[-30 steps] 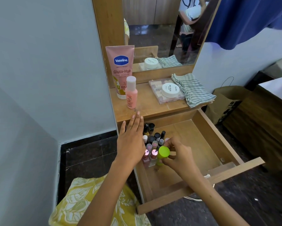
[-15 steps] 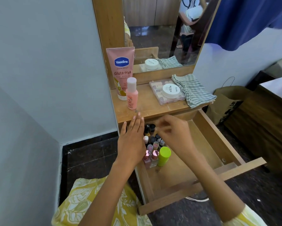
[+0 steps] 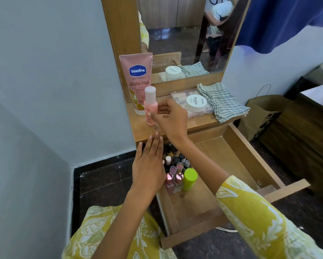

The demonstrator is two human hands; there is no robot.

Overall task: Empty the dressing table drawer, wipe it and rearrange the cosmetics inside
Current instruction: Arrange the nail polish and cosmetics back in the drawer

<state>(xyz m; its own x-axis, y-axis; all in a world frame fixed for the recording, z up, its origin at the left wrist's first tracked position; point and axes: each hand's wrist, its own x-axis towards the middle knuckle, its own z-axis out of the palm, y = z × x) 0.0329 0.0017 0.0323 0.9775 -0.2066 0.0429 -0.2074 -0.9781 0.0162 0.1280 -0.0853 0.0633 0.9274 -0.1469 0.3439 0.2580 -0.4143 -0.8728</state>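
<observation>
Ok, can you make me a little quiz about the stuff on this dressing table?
1. True or false: the right hand is reaching for the pink bottle on the tabletop.
2. What colour is the biggest cap in the drawer? A) lime green B) blue C) red
3. What lies folded at the right end of the tabletop?

Key:
1. True; its fingers are at the bottle.
2. A, the green-capped bottle.
3. The striped cloth.

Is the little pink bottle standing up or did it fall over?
Standing up. The pink bottle sits on the tabletop, white cap on top.
</observation>
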